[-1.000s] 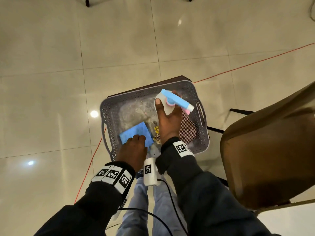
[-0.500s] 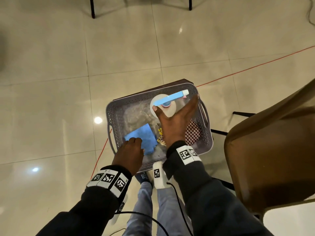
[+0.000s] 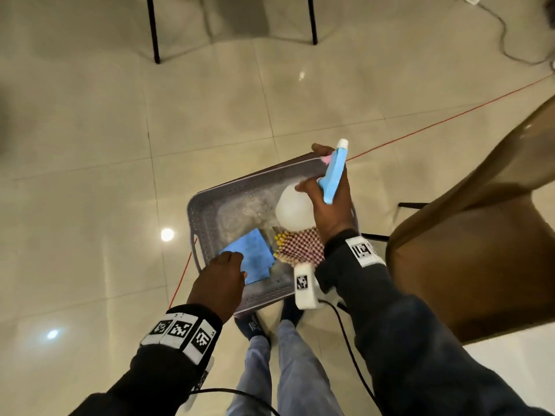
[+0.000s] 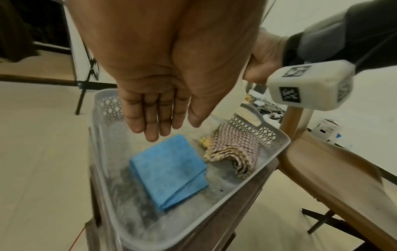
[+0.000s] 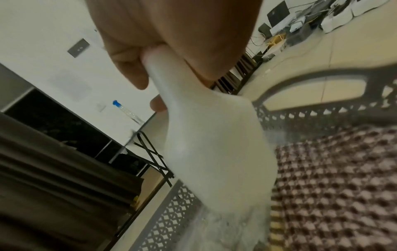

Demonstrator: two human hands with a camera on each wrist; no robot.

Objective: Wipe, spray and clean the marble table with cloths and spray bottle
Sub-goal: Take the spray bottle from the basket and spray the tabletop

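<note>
Standing over a grey plastic basket (image 3: 210, 223) set on a small dark wooden stand, the person is gathering supplies, so the job looks to be at its very start; no marble counter shows in any view. Farthest left, the left hand (image 3: 220, 279) hangs just above the near corner of a folded blue cloth (image 4: 169, 171) lying flat on the basket floor. From the wrist view its fingers (image 4: 150, 122) are straight and together, holding nothing, not yet touching the cloth. Just right of the blue cloth lies a crumpled checked cloth (image 4: 234, 149) with a yellow fringe, against the basket's right wall. Above it the right hand (image 3: 330, 208) has its fingers wrapped round the narrow neck of a white spray bottle (image 3: 292, 210), a firm grip, with the blue trigger head (image 3: 332, 175) pointing away. The bottle's base appears lifted clear of the basket floor, over its right half. A brown chair (image 3: 468, 235) stands at far right.

Next, I'd judge, the left hand needs to drop, pinch the blue cloth and lift it out, then both go to the counter.
</note>
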